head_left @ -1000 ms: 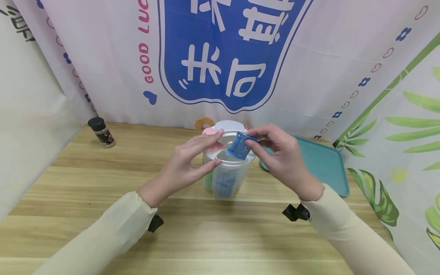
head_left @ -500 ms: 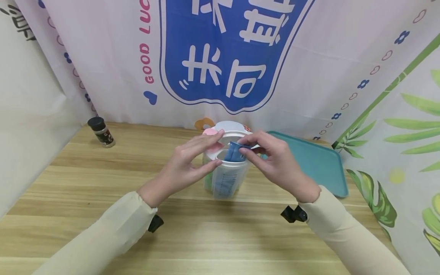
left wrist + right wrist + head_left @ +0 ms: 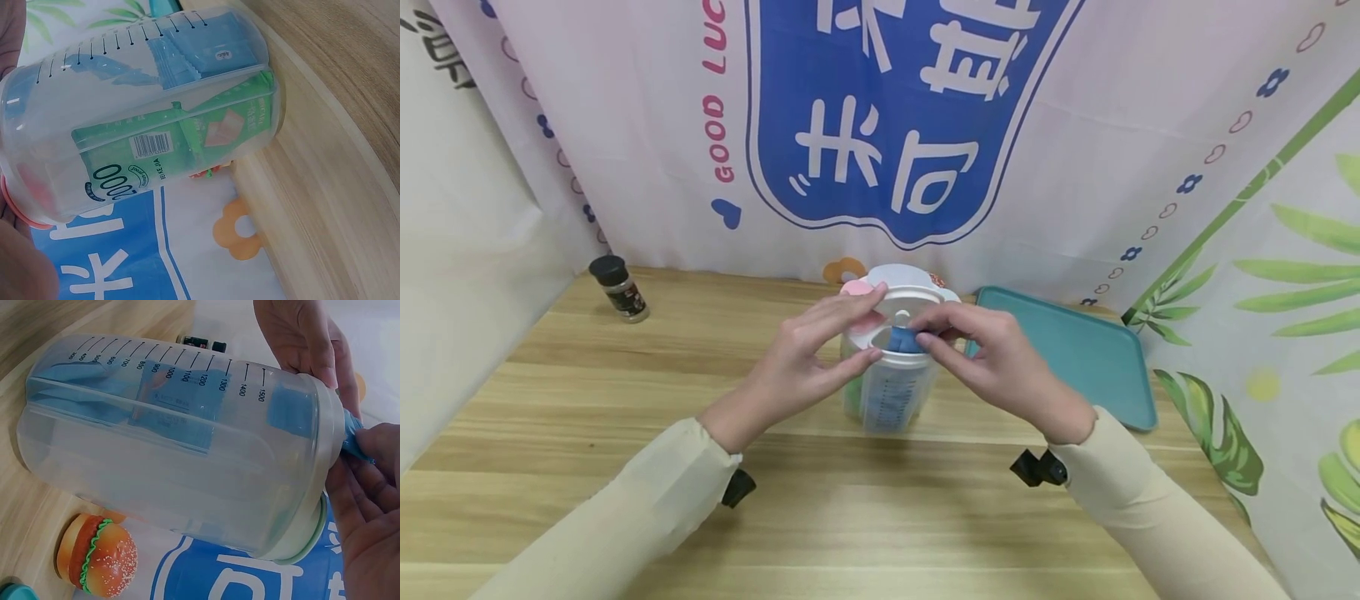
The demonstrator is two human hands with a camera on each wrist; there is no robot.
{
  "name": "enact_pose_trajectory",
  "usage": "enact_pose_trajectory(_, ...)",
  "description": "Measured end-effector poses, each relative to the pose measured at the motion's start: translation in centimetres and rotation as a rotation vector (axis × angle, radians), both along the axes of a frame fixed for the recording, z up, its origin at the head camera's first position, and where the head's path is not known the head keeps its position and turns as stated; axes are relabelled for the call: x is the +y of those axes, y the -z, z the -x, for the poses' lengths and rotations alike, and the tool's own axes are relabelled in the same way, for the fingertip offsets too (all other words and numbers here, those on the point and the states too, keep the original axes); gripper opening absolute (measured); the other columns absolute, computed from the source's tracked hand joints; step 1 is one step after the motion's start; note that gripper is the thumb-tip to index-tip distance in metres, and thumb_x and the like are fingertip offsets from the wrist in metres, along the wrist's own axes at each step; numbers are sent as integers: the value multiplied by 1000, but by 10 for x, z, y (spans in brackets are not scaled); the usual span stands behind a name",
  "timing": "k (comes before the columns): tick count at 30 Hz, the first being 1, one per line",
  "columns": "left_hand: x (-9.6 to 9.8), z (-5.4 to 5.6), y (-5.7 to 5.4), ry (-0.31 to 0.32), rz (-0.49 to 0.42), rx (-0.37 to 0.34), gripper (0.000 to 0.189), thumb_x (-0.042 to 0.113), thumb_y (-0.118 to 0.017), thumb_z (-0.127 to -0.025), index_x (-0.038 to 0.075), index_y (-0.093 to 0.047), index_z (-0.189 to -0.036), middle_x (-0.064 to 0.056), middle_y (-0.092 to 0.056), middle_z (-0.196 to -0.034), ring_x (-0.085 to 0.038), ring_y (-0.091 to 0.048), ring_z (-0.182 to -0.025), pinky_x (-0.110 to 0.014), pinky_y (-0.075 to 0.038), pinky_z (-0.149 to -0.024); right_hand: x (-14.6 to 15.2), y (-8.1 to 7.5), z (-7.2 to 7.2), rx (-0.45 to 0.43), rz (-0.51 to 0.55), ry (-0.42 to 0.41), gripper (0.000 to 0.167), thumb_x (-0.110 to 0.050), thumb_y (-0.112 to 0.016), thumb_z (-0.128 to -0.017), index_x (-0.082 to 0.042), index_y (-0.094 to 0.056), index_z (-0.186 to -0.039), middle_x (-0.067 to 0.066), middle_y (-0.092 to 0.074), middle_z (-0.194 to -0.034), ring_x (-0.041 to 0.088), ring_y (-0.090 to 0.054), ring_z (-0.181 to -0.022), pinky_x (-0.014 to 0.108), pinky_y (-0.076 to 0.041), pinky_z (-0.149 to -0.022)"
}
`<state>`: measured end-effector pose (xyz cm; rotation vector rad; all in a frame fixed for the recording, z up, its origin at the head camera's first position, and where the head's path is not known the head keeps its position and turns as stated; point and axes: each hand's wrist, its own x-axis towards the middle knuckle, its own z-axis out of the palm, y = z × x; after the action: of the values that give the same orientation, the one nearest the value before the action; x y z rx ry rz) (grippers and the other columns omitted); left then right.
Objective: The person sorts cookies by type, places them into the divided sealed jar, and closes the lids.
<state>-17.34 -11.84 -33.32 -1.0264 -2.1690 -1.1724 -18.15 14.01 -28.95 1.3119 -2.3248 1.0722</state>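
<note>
A clear, divided storage container [image 3: 887,408] with a white top stands on the table, a marked scale down its side. My right hand [image 3: 996,346] pinches a small blue packet [image 3: 904,340] at the opening of the front compartment; part of it is inside. My left hand [image 3: 808,346] spans the top, its thumb at the near rim and its extended fingers by the pink flap [image 3: 857,288]. Through the wall, other blue packets [image 3: 178,409] show in that same compartment. Green packets [image 3: 128,147] fill part of the neighbouring one.
Behind the container on the right lies a teal tray [image 3: 1075,358]. A black-capped seasoning jar [image 3: 621,290] stands at the back left. A toy hamburger [image 3: 100,556] sits behind the container. A printed cloth [image 3: 647,125] hangs along the table's back edge.
My right hand has moved left and down, lowering the blue packet from above the rim into the opening. The left hand has stayed in place at the container's top.
</note>
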Motion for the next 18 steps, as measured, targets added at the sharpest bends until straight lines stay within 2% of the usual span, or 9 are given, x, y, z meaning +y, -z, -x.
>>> enact_pose_trajectory(10,1,1,1,4,-8,13,65,9,-83,-90,8,-58,-149,-10,-71,-139,-28,-64,-136,-46,-38,-129,2,0,-1,-8,-76,-13,20,-2,-69,-99,-7,-73,-118,3,-78,-111,8,-70,-90,23,-63,-78)
enact_pose_trajectory(18,2,1,0,-1,-13,16,65,9,-84,-89,8,-59,-149,-10,-67,-146,-28,-63,-138,-45,-37,-130,3,1,-2,-15,-106,-19,20,-1,-69,-99,-7,-73,-117,3,-78,-113,10,-72,-95,26,-65,-84)
